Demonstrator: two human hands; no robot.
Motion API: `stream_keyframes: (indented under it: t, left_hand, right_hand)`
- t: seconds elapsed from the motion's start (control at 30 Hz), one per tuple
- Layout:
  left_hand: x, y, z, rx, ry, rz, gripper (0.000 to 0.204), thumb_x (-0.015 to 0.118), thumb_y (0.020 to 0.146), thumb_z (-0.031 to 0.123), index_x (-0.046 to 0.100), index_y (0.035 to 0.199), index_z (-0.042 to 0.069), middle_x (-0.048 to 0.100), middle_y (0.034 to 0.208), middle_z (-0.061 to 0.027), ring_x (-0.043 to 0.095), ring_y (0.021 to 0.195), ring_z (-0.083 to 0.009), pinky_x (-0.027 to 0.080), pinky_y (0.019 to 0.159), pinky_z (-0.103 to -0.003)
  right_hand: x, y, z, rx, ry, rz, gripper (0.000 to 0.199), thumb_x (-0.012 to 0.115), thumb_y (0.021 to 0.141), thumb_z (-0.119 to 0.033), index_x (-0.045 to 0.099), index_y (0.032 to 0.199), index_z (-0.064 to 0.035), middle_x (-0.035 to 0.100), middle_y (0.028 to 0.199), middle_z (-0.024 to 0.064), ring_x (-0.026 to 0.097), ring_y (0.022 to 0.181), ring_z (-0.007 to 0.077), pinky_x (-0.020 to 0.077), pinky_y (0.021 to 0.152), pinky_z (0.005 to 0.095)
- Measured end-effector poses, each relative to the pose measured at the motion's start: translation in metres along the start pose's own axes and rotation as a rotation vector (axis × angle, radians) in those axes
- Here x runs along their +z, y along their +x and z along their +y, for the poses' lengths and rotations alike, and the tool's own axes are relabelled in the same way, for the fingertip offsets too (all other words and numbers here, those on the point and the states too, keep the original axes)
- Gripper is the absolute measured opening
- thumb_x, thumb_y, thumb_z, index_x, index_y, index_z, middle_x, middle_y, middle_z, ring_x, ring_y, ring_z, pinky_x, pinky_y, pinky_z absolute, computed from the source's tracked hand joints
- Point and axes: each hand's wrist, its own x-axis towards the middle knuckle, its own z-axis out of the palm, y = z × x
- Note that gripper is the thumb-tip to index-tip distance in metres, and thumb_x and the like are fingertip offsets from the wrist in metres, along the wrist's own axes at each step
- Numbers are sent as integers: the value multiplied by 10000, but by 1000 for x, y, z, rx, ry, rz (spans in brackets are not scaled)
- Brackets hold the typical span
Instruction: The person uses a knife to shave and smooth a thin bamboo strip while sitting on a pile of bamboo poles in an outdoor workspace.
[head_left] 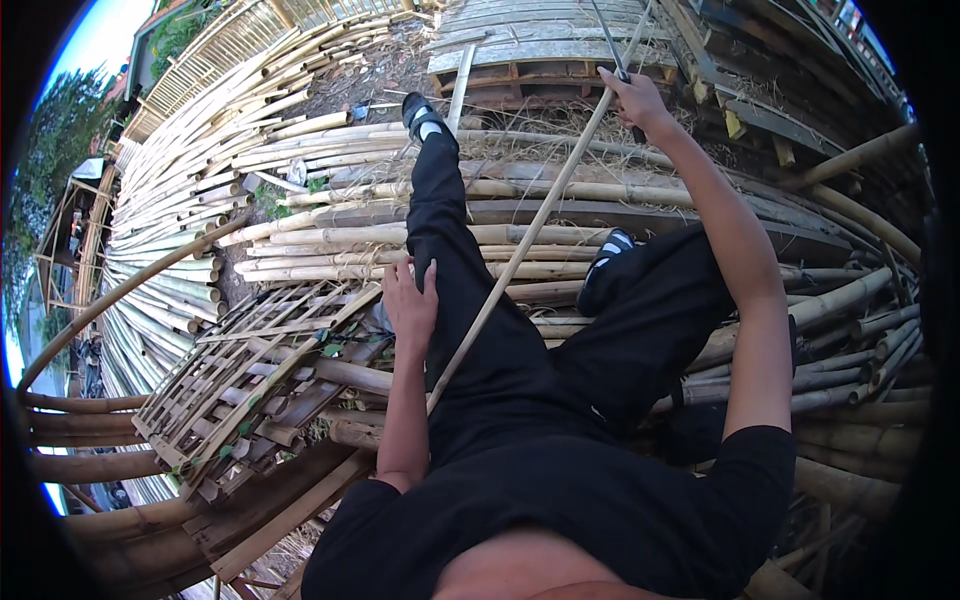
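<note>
My right hand (640, 103) is stretched far forward, closed round the dark handle of a knife (608, 38) whose thin blade points away from me. A long, pale bamboo strip (530, 235) passes right beside those fingers, crosses over my left thigh and ends near my waist. Whether the fingertips also pinch the strip cannot be made out. My left hand (410, 308) is at my left leg, near the knee, with thumb and fingers apart and nothing in it. The strip lies to the right of this hand, apart from it.
Bamboo poles (350, 240) lie under and around my legs, with fibre shavings among them. A slatted wooden platform (550, 50) stands ahead. A woven bamboo panel (250, 385) lies at the left, near a curved pole (120, 290). Stacked timber (790, 90) rises at the right.
</note>
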Motion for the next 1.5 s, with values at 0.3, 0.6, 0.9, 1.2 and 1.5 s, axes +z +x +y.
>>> stream_keyframes:
  t: [0.3, 0.6, 0.9, 1.2, 1.5]
  left_hand:
    - [101, 58, -54, -423, -361, -219, 501, 472, 934, 424, 602, 977, -58, 640, 898, -233, 614, 864, -377, 459, 782, -447]
    - [226, 114, -149, -355, -144, -478, 541, 462, 920, 440, 616, 975, -76, 648, 821, -253, 658, 816, -366, 491, 763, -438]
    - [121, 137, -95, -146, -711, -222, 367, 491, 955, 244, 576, 747, -45, 580, 635, -120, 505, 592, -186, 405, 583, -342]
    - [93, 113, -48, -88, -378, -252, 351, 481, 933, 267, 585, 778, -30, 604, 749, -251, 608, 727, -405, 452, 663, -475]
    - [100, 97, -46, 31, -344, -196, 290, 509, 923, 229, 583, 789, -17, 589, 689, -217, 575, 645, -398, 422, 595, -470]
  right_hand:
    - [-2, -5, 12, 33, -72, -21, 406, 597, 901, -387, 451, 683, -77, 391, 475, -28, 372, 354, 88, 305, 351, 285]
    - [-7, -3, 16, 73, -102, -55, 436, 590, 901, -410, 461, 659, -71, 398, 483, -23, 379, 365, 92, 339, 377, 275]
    - [-8, -3, 29, 124, -178, -44, 458, 585, 898, -430, 464, 646, -67, 406, 492, -18, 400, 385, 95, 358, 382, 279]
    - [5, -4, 26, 128, -213, -54, 424, 601, 886, -415, 503, 696, -48, 412, 527, -18, 410, 405, 103, 385, 397, 281]
    - [10, -6, 27, 124, -228, -93, 447, 578, 892, -443, 486, 683, -59, 408, 543, -21, 412, 431, 103, 391, 413, 289]
